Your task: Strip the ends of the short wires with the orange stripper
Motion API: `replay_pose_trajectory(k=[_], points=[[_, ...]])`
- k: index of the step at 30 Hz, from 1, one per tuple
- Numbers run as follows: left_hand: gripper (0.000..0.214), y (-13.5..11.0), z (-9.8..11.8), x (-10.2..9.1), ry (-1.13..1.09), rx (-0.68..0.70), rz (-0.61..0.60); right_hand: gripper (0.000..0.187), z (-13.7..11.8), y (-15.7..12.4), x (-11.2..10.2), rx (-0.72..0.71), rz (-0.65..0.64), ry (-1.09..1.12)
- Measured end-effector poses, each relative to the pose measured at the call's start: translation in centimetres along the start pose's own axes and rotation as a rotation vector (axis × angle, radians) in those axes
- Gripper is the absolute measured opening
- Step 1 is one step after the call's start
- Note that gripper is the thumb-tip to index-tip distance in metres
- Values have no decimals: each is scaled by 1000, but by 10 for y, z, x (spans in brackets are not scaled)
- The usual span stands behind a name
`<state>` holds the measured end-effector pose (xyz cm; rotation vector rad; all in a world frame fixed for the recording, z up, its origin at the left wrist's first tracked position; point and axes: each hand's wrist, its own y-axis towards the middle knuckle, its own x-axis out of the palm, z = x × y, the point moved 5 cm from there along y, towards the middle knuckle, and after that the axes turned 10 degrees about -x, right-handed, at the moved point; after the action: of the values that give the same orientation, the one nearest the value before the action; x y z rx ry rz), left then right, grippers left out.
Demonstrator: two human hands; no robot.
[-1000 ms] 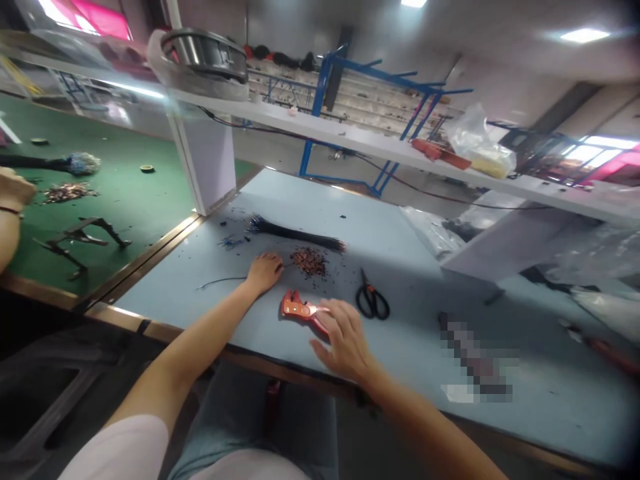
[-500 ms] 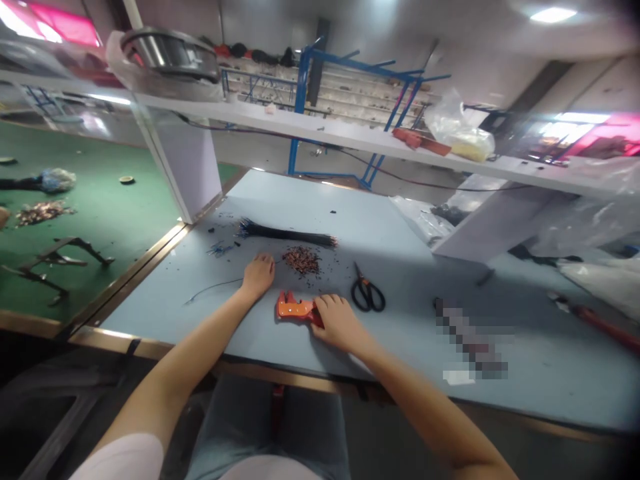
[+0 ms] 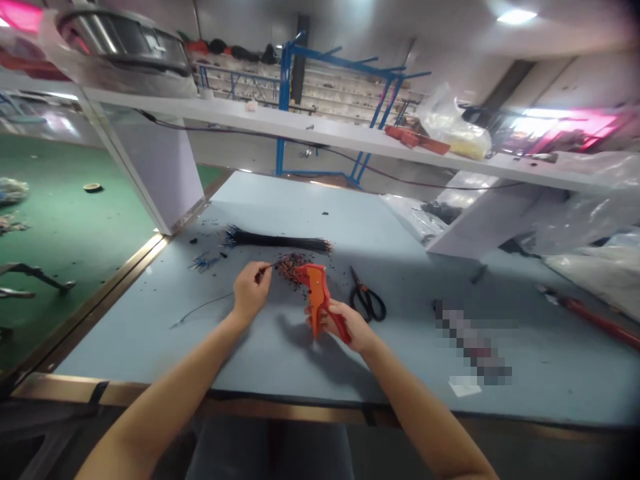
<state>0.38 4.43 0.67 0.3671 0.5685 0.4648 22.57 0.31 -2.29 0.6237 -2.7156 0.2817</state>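
My right hand (image 3: 347,325) is closed round the handles of an orange wire stripper (image 3: 316,292), held upright above the pale blue table (image 3: 400,347) with its jaws toward the far side. My left hand (image 3: 251,291) pinches a thin black wire (image 3: 200,308) whose free end points at the stripper's jaws, while its tail trails left across the table. Just behind both hands lies a small heap of reddish-brown stripped bits (image 3: 290,264). Beyond it a bundle of black wires (image 3: 277,240) lies crosswise.
Black scissors (image 3: 367,300) lie to the right of the stripper. A few blue wire scraps (image 3: 203,261) lie at the left. A white shelf (image 3: 310,130) spans overhead on a white post (image 3: 150,173). Plastic bags (image 3: 590,220) pile at the right; a green bench (image 3: 55,220) adjoins left.
My right hand has picked the orange stripper up off the table and turned it upright. My left hand has lifted the black wire's end toward its jaws. The view has shifted left.
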Motion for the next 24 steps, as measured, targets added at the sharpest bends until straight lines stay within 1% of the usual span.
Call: replay_pose_trajectory(k=[2,4,6,8,11,13,16,19,24], points=[[15,-5,8,-3,-130,-27,-3,39,7,-3,8,92,-5,153],[13,-11,17,-4,-201,-54,-38,40,12,-5,15,170,13,246],[12,-17,25,-2,-261,-66,-82,39,14,-7,19,204,43,315],[11,-24,30,2,-314,-65,-130,35,14,-9,20,201,64,379],[10,-32,32,9,-354,-68,-207,31,13,-12,20,185,51,456],[9,-37,30,16,-369,-90,-266,31,13,-15,21,184,16,478],[8,-41,30,22,-402,-130,-339,34,13,-19,26,176,-69,496],[7,-42,33,21,-445,-121,-353,36,13,-21,30,167,-123,502],[6,-44,43,18,-483,-34,-410,37,13,-22,31,153,-133,475]])
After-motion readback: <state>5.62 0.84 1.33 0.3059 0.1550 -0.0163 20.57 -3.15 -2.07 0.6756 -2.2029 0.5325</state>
